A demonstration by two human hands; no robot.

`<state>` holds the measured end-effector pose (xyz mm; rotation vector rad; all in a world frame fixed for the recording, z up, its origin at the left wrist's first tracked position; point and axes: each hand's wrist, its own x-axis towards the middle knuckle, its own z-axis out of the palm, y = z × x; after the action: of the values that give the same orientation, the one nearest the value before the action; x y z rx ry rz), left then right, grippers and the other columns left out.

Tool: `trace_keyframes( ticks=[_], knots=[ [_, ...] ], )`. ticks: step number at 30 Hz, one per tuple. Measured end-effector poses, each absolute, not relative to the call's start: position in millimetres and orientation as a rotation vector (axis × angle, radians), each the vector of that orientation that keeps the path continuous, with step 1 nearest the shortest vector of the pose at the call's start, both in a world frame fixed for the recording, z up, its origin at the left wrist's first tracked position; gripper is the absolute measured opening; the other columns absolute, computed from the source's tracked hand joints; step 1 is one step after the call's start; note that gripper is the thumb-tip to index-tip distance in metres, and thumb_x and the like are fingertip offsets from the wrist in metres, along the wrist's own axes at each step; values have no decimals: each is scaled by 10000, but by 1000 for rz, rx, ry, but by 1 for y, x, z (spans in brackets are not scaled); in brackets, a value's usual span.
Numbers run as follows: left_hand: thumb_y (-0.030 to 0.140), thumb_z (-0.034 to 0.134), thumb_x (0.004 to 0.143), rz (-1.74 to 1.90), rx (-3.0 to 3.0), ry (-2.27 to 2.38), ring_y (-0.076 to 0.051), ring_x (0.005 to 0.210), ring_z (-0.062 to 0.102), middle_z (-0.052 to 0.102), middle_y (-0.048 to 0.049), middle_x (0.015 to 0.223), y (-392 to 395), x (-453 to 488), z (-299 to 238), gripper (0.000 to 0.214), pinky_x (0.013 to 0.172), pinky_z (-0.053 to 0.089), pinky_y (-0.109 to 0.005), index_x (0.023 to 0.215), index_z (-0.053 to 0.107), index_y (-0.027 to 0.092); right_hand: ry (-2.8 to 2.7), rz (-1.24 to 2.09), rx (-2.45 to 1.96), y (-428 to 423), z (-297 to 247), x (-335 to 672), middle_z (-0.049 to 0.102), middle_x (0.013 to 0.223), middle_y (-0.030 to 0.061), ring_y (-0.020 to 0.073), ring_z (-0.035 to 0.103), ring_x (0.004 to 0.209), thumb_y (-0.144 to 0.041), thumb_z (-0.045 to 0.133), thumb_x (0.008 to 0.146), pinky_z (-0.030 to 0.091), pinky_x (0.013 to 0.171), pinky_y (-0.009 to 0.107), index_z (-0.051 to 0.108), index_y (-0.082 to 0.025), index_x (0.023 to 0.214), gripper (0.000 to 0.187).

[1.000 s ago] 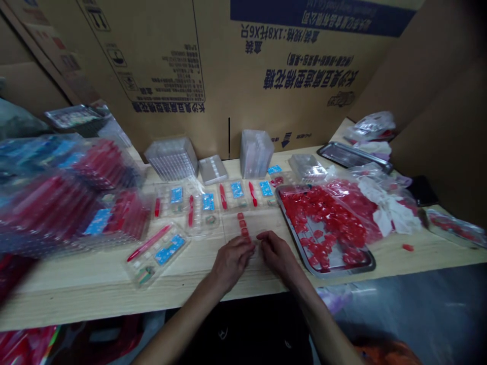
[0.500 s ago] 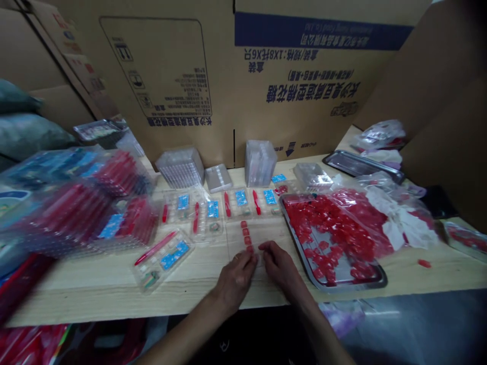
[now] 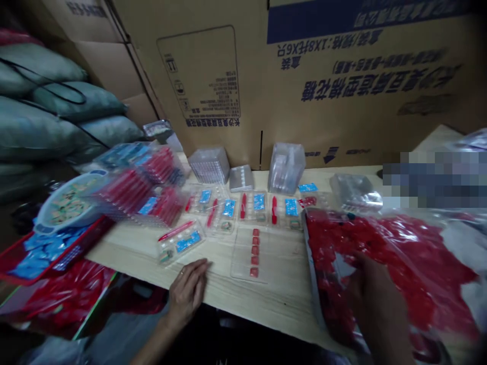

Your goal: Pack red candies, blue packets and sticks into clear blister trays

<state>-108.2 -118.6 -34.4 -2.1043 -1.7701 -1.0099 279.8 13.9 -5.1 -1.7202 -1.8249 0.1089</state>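
Observation:
My left hand (image 3: pixel 189 289) rests at the table's front edge, fingers loosely stretched out, with nothing in it. My right hand (image 3: pixel 375 296) is over the metal tray (image 3: pixel 316 299) on the right, among glossy red pieces (image 3: pixel 331 243); it is blurred and its fingertips are hidden. Between the hands lies a clear plastic blister tray (image 3: pixel 240 258), holding a column of several small red squares (image 3: pixel 254 250). Nearest my left hand is a filled blister tray (image 3: pixel 165 257) with a red pen (image 3: pixel 175 230) and a blue printed packet (image 3: pixel 188 242).
Filled blister trays (image 3: pixel 259 215) stand in a row behind. Stacks of clear trays (image 3: pixel 287 167) back onto a large cardboard box (image 3: pixel 243 76). At left are piled filled packs (image 3: pixel 125 195), a pale blue basin (image 3: pixel 41 220), a red basket (image 3: pixel 76 251) and sacks (image 3: pixel 45 134).
My right hand has left the middle blister tray and moved right onto the red pieces. My left hand has drawn back left, off the tray. The view has turned left.

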Motion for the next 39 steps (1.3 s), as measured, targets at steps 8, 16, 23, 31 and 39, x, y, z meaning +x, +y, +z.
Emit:
trace_keyframes(
  ticks=[8, 16, 23, 31, 39],
  knots=[
    [150, 418, 878, -868, -2003, -1929, -231, 1014, 653, 694, -138, 1072, -124, -99, -44, 335, 854, 537, -381, 1119, 650, 164, -2389, 174, -895, -6, -8, 198, 468, 1450, 165, 415, 459, 1288, -271, 425, 899, 436, 917, 602, 347, -249, 1485, 591],
    [118, 406, 847, -881, -2009, -1942, -230, 980, 636, 671, -154, 1064, -128, -98, -44, 322, 832, 530, -395, 1068, 639, 144, -2463, 303, -781, -47, -42, 130, 553, 1359, 207, 459, 436, 1298, -320, 546, 838, 402, 886, 575, 599, -222, 1242, 419],
    [107, 467, 858, -883, -2104, -1787, -231, 1030, 615, 672, -138, 1100, -126, -108, -35, 302, 875, 514, -394, 1102, 639, 149, -2579, -13, -920, -82, -56, 147, 593, 1275, 234, 419, 498, 1242, -366, 566, 851, 430, 928, 544, 584, -133, 1230, 445],
    [271, 504, 926, -433, -2004, -2165, -357, 1296, 466, 539, -156, 1406, -137, -195, -10, 406, 978, 456, -540, 1318, 571, 189, -2582, -302, -1036, -118, -73, 156, 619, 1252, 149, 346, 571, 1161, -31, 480, 796, 518, 810, 448, 525, -246, 1319, 567],
    [213, 452, 948, -997, -1993, -2228, -321, 1361, 430, 482, -179, 1451, -164, -132, -15, 452, 1096, 391, -532, 1396, 497, 165, -1954, 660, -1269, -98, 2, 141, 634, 1215, 102, 262, 641, 1062, -321, 526, 921, 542, 869, 396, 641, -274, 1242, 345]
  ],
)
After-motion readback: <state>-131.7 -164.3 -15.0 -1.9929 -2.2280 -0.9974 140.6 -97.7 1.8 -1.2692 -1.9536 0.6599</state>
